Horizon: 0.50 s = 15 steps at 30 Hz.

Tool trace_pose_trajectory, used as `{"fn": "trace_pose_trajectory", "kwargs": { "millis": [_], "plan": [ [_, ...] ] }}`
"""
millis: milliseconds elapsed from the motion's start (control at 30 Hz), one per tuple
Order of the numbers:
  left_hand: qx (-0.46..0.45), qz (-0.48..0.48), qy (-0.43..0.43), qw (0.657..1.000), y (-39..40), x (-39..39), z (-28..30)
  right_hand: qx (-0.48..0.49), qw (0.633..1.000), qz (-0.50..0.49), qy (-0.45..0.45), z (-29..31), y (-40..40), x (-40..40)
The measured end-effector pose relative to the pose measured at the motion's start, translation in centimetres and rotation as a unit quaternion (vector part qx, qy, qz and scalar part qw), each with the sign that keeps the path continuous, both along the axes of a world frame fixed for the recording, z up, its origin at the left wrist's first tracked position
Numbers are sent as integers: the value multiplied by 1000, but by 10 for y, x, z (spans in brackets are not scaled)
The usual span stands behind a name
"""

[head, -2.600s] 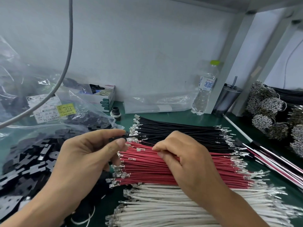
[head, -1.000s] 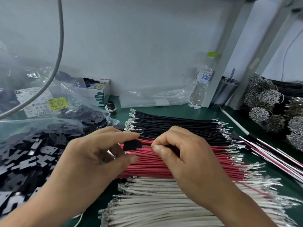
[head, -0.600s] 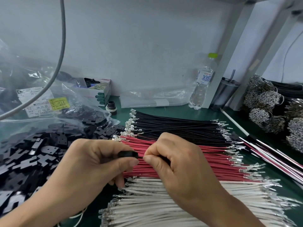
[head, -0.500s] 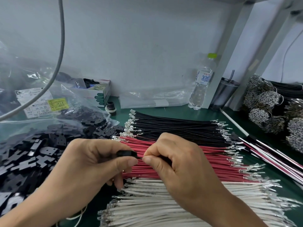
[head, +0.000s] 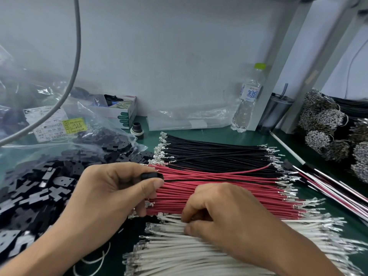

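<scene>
My left hand [head: 107,194] pinches a small black connector housing [head: 151,176] between thumb and forefinger. A black wire [head: 219,181] and a red wire [head: 229,173] run out of the housing to the right, over the red wire bundle [head: 229,198]. My right hand [head: 225,218] lies lower, its fingertips pinching at the left ends of the white wire bundle [head: 179,253]. A black wire bundle [head: 215,154] lies behind the red one. All wires carry metal crimp terminals at their ends.
A clear bag of black housings [head: 39,176] lies at the left on the green mat [head: 219,134]. A small carton [head: 123,112], water bottle [head: 248,100] and dark tumbler [head: 276,110] stand at the back wall. Finished harnesses [head: 338,186] and terminal bundles [head: 328,136] lie at the right.
My right hand let go at the housing and dropped down to the white wire bundle. The left hand keeps the housing, which now has a black and a red wire in it.
</scene>
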<state>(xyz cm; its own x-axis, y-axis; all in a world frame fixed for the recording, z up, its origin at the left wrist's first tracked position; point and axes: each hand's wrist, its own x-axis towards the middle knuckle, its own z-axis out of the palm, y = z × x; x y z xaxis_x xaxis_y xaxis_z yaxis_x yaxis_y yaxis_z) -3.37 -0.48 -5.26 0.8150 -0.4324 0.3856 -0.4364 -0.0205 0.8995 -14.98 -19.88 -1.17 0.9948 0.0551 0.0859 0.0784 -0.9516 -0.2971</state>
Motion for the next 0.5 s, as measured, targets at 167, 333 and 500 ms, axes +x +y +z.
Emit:
{"fn": "trace_pose_trajectory", "kwargs": {
  "millis": [167,333,500],
  "plan": [
    [9,-1,-11,1000,1,1,-1,37,999,-13,-4,-2,-4,0],
    [16,-8,7,1000,3,5,0,87,996,-18,-29,3,-11,2],
    [-4,-8,27,1000,2,4,0,73,996,6,-41,2,-11,2]
  ]
}}
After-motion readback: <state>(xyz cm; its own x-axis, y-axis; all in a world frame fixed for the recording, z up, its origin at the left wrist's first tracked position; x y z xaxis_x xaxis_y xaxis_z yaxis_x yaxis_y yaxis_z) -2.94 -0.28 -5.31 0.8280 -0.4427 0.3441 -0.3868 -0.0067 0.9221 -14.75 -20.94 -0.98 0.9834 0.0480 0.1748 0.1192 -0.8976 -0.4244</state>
